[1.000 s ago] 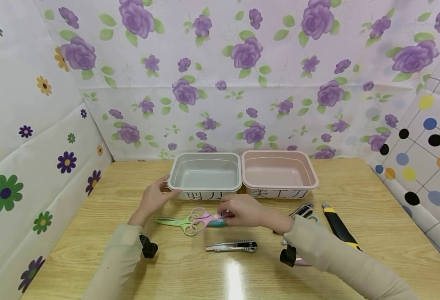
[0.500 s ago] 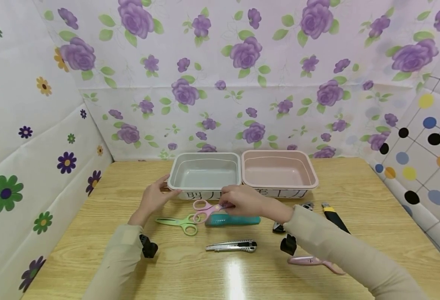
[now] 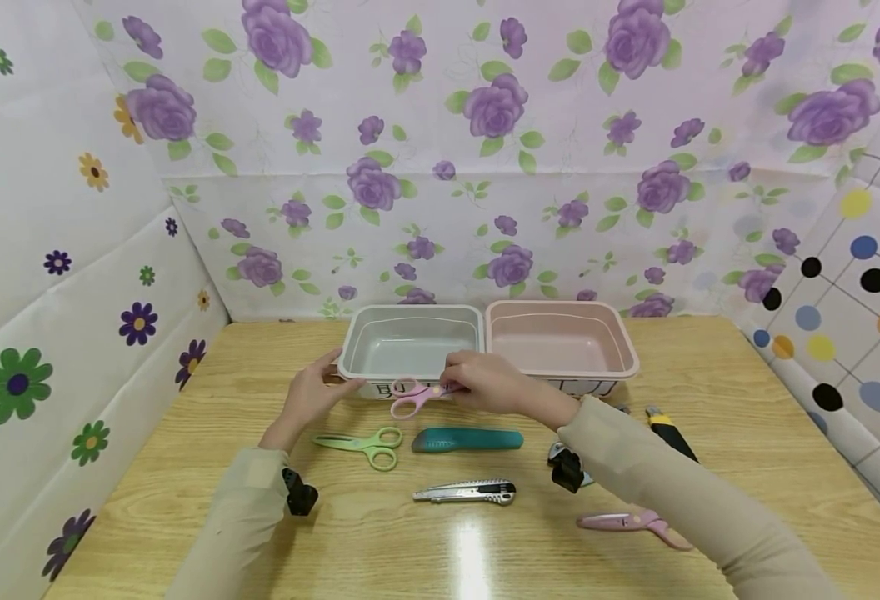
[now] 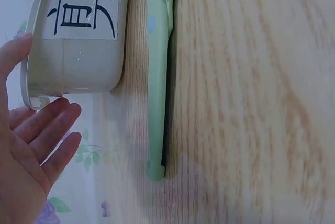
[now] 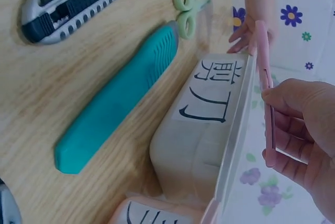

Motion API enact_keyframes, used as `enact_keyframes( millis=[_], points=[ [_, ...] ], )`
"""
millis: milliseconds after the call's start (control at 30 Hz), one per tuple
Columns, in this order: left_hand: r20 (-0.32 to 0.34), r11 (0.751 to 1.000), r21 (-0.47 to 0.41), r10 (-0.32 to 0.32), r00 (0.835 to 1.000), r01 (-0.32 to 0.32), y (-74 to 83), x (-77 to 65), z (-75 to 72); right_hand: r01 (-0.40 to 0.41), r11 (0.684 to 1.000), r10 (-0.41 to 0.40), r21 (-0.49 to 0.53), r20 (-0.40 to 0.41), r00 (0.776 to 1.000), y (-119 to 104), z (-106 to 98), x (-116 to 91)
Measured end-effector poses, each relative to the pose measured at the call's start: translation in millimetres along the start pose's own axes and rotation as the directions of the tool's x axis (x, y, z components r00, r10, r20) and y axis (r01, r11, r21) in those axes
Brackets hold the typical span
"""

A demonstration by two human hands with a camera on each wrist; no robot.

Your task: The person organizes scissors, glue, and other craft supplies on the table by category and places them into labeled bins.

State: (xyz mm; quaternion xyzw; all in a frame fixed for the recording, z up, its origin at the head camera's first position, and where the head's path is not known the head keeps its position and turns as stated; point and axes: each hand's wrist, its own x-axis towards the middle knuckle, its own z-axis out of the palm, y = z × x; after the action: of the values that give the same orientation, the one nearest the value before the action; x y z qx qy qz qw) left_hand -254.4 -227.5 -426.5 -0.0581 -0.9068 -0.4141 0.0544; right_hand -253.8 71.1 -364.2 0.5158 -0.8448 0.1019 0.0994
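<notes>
My right hand (image 3: 485, 382) pinches pink scissors (image 3: 410, 400) by the blade end, their handle loops pointing left, at the front rim of the grey box (image 3: 410, 382). In the right wrist view the scissors (image 5: 266, 67) are seen edge-on between thumb and fingers, above the box's rim level. My left hand (image 3: 311, 398) touches the grey box's left front corner; its fingers (image 4: 47, 130) are extended in the left wrist view, with the thumb at the rim. Black characters mark the box's front label (image 4: 84, 9). Green scissors (image 3: 368, 446) lie on the table near the left hand.
A pink box (image 3: 560, 367) stands against the grey one's right side. On the wooden table (image 3: 365, 550) lie a teal cutter (image 3: 467, 440), a silver utility knife (image 3: 466, 492), other pink scissors (image 3: 627, 522) and a yellow-black cutter (image 3: 672, 433). My right arm partly covers items at right.
My right hand has lifted the pink scissors off the teal cutter and carried them up and back to the grey box's front rim. My left hand stays at the box's corner.
</notes>
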Motion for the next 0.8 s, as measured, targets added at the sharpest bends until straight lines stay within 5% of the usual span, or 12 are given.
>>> enact_keyframes(
  millis=[800],
  points=[
    [-0.003, 1.0, -0.018, 0.009, 1.0, -0.009, -1.8, 0.9, 2.0, -0.055, 0.998, 0.056, 0.022, -0.042, 0.998, 19.6, 4.4, 28.9]
  ],
)
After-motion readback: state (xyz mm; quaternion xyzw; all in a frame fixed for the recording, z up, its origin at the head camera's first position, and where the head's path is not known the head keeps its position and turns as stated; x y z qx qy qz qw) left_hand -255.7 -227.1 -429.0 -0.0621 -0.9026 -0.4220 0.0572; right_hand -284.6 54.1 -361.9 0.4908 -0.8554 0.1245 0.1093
